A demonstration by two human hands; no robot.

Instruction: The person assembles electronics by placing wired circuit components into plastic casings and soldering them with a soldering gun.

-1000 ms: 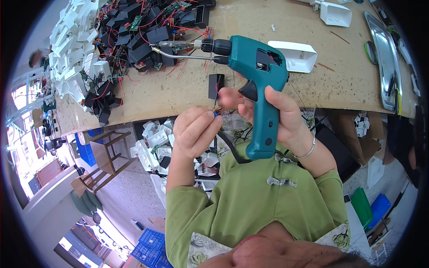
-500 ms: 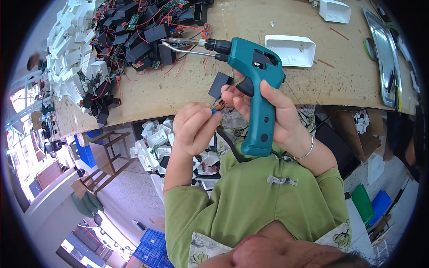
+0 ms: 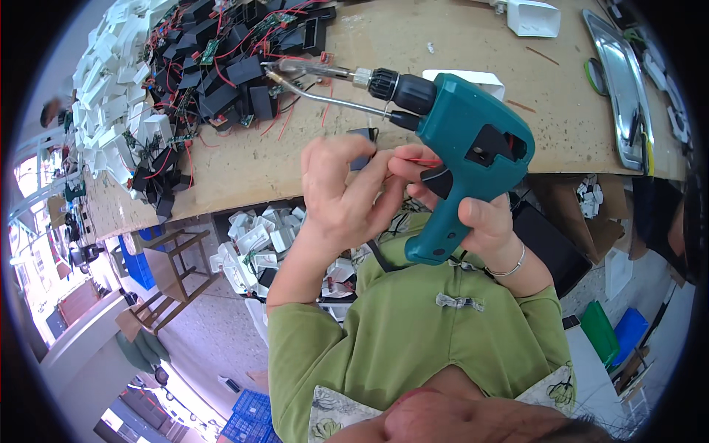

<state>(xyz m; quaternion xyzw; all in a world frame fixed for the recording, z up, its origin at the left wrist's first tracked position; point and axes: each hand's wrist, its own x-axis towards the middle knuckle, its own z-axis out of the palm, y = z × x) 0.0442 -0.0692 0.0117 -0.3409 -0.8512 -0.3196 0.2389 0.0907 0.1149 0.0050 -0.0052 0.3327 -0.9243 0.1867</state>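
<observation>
right hand [image 3: 473,214]: I see it wrapped around the grip of the teal soldering gun [image 3: 461,159], fingers clamped tight on the handle, forefinger at the black trigger.
soldering gun: held above the bench edge, tilted, handle pointing down toward my chest, nose pointing left. Black collar, then a metal tip [image 3: 310,71] and a thin bent metal tube under it, both reaching over the pile of black parts.
left hand [image 3: 343,196]: raised just left of the gun, fingers curled together, fingertips pinching a thin red wire [image 3: 413,161]. Thumb and forefinger closed on it.
red wire: runs between the left fingertips and the right-hand fingers, right beside the trigger. I can't tell where its far end goes.
small black part [image 3: 363,148]: partly hidden behind the left fingers, at the bench edge. Whether the hand touches it I can't tell.
workbench [image 3: 458,44]: pale wood, scuffed, edge bent by the lens.
black modules [image 3: 221,66]: heap with red wires and small green boards, top left of the bench, near the gun tip.
white housings [image 3: 111,81]: pile left of the black heap.
white tray part [image 3: 533,16]: top of the bench, well apart from the hands.
metal tray [image 3: 624,88]: long, far right side of the bench.
bracelet [image 3: 509,267]: thin metal ring on the right wrist.
sleeves [image 3: 413,332]: green, both forearms coming up from the lower edge.
</observation>
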